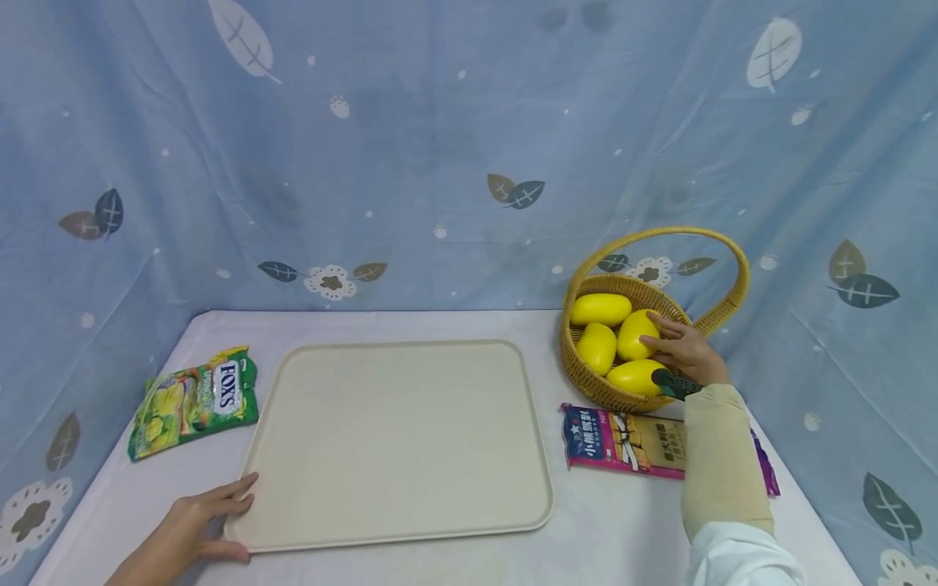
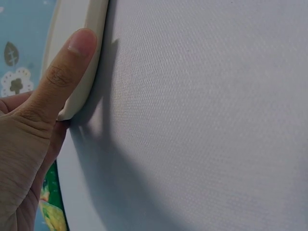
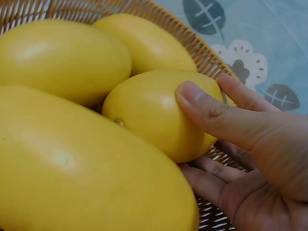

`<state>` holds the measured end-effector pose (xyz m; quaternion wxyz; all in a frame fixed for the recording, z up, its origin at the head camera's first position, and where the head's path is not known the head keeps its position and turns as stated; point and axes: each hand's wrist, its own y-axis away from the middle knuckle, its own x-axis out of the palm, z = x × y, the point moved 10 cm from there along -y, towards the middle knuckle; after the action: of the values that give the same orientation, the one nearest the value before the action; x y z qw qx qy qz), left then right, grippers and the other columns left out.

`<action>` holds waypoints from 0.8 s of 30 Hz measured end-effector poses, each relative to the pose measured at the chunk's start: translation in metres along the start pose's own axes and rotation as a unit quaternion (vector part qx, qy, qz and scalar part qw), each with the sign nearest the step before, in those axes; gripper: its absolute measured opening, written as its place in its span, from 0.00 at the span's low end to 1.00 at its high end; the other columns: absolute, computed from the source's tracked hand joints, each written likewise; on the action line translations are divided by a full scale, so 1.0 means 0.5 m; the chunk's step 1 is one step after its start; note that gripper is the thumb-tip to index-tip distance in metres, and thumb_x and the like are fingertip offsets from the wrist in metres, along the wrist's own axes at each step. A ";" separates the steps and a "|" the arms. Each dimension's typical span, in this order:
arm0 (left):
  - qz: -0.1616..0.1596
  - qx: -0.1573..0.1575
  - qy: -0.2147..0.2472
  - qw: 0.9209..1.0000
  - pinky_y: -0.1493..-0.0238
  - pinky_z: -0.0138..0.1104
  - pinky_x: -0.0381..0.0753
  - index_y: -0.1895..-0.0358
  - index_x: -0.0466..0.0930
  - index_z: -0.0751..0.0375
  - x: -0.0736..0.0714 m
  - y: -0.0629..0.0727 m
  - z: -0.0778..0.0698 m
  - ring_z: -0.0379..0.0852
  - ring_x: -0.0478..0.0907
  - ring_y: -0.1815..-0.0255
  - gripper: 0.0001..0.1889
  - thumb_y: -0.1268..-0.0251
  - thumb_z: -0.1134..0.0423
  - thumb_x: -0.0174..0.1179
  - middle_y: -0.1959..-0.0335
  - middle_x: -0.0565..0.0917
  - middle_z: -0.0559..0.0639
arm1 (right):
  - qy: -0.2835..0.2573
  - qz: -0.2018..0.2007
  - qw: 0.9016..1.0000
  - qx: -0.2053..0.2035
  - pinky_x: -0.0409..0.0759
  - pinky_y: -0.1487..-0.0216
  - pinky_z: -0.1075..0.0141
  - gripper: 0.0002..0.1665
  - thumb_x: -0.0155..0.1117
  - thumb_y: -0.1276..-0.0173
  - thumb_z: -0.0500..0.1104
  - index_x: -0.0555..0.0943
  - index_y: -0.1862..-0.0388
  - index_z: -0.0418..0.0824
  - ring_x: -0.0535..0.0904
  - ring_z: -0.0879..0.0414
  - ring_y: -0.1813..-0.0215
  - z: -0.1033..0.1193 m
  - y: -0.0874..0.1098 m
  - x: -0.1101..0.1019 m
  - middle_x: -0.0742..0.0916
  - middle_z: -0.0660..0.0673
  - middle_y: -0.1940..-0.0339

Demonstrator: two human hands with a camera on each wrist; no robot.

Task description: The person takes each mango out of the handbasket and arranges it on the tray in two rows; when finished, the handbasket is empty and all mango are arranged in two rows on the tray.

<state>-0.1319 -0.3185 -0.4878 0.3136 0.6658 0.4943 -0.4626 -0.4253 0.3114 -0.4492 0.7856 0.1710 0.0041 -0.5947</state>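
My right hand (image 1: 687, 350) is inside the wicker basket (image 1: 589, 387) at the right, gripping a yellow mango (image 1: 634, 337). In the right wrist view, the thumb presses the top of this mango (image 3: 149, 108) and the fingers curl round its far side and underside. Three other yellow mangoes lie against it, the nearest large mango (image 3: 82, 163) filling the lower left. My left hand (image 1: 192, 522) holds the near left corner of a beige tray (image 1: 396, 443). Its thumb lies on the front edge and its fingers on the left edge; the left wrist view shows the thumb on the rim (image 2: 89, 84).
A green candy bag (image 1: 194, 403) lies left of the tray. In front of the basket is a pasta packet (image 1: 623, 439), partly covered by my right forearm. The basket's tall arched handle (image 1: 659, 233) rises above the mangoes. A blue patterned curtain (image 1: 410, 163) hangs behind the white table.
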 end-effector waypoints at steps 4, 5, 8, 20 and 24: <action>0.003 0.001 0.003 1.000 0.59 0.37 0.84 0.56 0.85 0.69 -0.002 0.001 -0.001 0.46 0.80 0.48 0.41 0.67 0.33 0.65 0.45 0.80 0.63 | -0.041 0.016 0.999 -0.006 0.82 0.52 0.68 0.43 0.55 0.27 0.39 0.43 0.23 0.43 0.81 0.70 0.58 0.003 -0.002 0.002 0.44 0.30 0.24; -0.004 0.008 0.006 1.000 0.60 0.35 0.84 0.56 0.85 0.69 -0.006 0.001 -0.003 0.43 0.79 0.47 0.41 0.67 0.34 0.66 0.45 0.80 0.62 | -0.047 0.023 0.999 -0.010 0.82 0.51 0.67 0.42 0.55 0.27 0.38 0.43 0.24 0.43 0.81 0.70 0.57 0.005 -0.002 0.003 0.43 0.30 0.24; -0.016 0.020 0.007 1.000 0.60 0.29 0.83 0.57 0.84 0.70 -0.012 -0.001 -0.006 0.38 0.75 0.46 0.40 0.67 0.35 0.67 0.45 0.79 0.60 | -0.073 0.033 0.997 -0.011 0.82 0.50 0.66 0.42 0.55 0.27 0.37 0.43 0.23 0.45 0.82 0.68 0.56 0.004 0.000 0.002 0.40 0.31 0.24; -0.029 0.027 0.015 0.999 0.57 0.23 0.80 0.56 0.84 0.70 -0.014 -0.004 -0.008 0.39 0.75 0.45 0.40 0.68 0.37 0.68 0.41 0.75 0.55 | -0.148 0.062 0.987 0.017 0.81 0.50 0.67 0.44 0.54 0.27 0.36 0.42 0.23 0.53 0.82 0.65 0.54 0.012 0.028 0.003 0.33 0.36 0.24; -0.071 0.064 0.031 0.995 0.55 0.10 0.67 0.58 0.85 0.70 -0.026 0.004 -0.016 0.30 0.69 0.45 0.37 0.70 0.41 0.71 0.38 0.67 0.37 | -0.151 0.078 0.985 0.017 0.81 0.49 0.68 0.42 0.52 0.26 0.36 0.42 0.23 0.54 0.82 0.64 0.53 0.013 0.031 0.008 0.32 0.37 0.24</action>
<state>-0.1287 -0.3170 -0.4730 0.2209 0.6618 0.5195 -0.4933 -0.4107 0.3097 -0.4399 0.8183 0.0923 -0.1376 -0.5504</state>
